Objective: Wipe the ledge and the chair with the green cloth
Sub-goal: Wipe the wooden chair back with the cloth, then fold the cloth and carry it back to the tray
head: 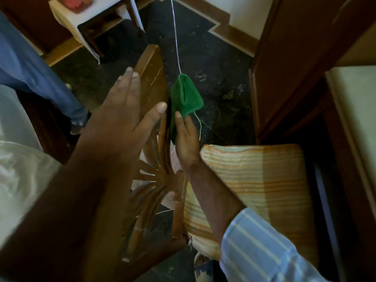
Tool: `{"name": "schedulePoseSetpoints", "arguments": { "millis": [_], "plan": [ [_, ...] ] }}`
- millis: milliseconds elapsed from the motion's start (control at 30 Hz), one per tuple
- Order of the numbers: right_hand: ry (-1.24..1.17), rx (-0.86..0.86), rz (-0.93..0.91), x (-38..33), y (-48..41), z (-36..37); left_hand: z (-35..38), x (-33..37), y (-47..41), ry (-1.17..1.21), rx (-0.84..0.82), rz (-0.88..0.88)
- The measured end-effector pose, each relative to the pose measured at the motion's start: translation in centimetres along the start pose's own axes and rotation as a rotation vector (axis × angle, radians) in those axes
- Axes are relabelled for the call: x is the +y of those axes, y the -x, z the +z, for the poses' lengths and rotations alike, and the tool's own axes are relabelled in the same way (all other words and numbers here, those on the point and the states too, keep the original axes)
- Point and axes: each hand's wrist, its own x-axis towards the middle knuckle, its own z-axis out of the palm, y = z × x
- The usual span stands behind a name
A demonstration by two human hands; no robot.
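A wooden chair (151,78) with a carved fan-shaped back stands below me, seen from above. Its seat carries an orange striped cushion (264,186). My left hand (124,119) lies flat over the top rail of the chair back, fingers spread. My right hand (186,143) holds the green cloth (185,96) pressed against the seat-side face of the chair back, just under the top rail. Part of the cloth hangs free above my fingers.
A thin white string (176,37) runs from the far wall to the cloth. A white side table (81,15) stands at the back left. A brown wooden cabinet (295,68) is at the right. Blue fabric (30,64) hangs at the left. The floor is dark stone.
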Motion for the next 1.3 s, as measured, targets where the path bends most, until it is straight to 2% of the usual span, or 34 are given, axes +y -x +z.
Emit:
{"name": "schedulePoseSetpoints", "arguments": {
  "millis": [100,167,200,267,367,433,500,567,700,800,867,967,1000,1067,1167,1233,1300],
  "plan": [
    [0.015,0.006,-0.105,-3.1,2.5,-0.4,-2.1,1.8,0.6,-0.083,0.012,0.043],
    [0.098,0.027,-0.183,-4.6,4.2,-0.8,-3.2,3.3,1.7,0.004,0.101,0.088],
    [0.164,0.031,-0.220,-5.1,4.9,-1.1,-3.5,4.0,2.4,0.121,0.164,0.082],
    [0.347,-0.007,-0.313,-6.1,6.2,-2.3,-4.1,5.9,3.6,0.506,0.202,-0.070],
    [0.676,-0.075,-0.474,-7.4,8.2,-4.1,-4.9,8.4,3.5,1.339,-0.082,-0.447],
    [0.939,-0.102,-0.557,-8.0,9.7,-5.6,-5.1,9.6,2.8,1.601,-0.123,-0.681],
    [1.165,-0.128,-0.582,-8.9,10.9,-7.5,-5.2,11.0,2.7,1.590,-0.123,-0.835],
    [1.298,-0.141,-0.618,-10.0,11.9,-9.6,-4.9,12.3,3.0,1.556,-0.158,-0.914],
    [1.345,0.002,-0.650,-12.2,14.5,-13.8,-5.5,15.3,3.5,1.728,-0.240,-0.982],
    [1.141,0.198,-0.543,-14.7,16.3,-17.4,-7.1,19.0,4.2,1.804,-0.344,-0.942],
    [0.848,0.348,-0.460,-16.1,17.0,-19.4,-7.9,20.6,4.5,1.807,-0.416,-0.926],
    [0.401,0.674,-0.263,-19.0,19.3,-23.1,-9.8,23.8,5.0,1.818,-0.541,-0.867],
    [0.272,0.720,-0.189,-20.1,20.0,-24.3,-10.4,24.9,5.0,1.811,-0.580,-0.849],
    [-0.094,0.647,-0.082,-21.9,21.2,-26.5,-11.4,27.1,5.2,1.793,-0.680,-0.789],
    [-0.733,0.410,0.018,-25.0,24.7,-29.7,-12.4,30.8,5.8,1.691,-0.856,-0.641],
    [-0.895,0.337,0.048,-26.7,27.8,-32.1,-12.9,33.2,6.5,1.579,-0.946,-0.519],
    [-0.911,0.324,0.025,-27.8,31.4,-35.3,-13.4,35.8,7.7,1.522,-1.022,-0.415]
  ]
}}
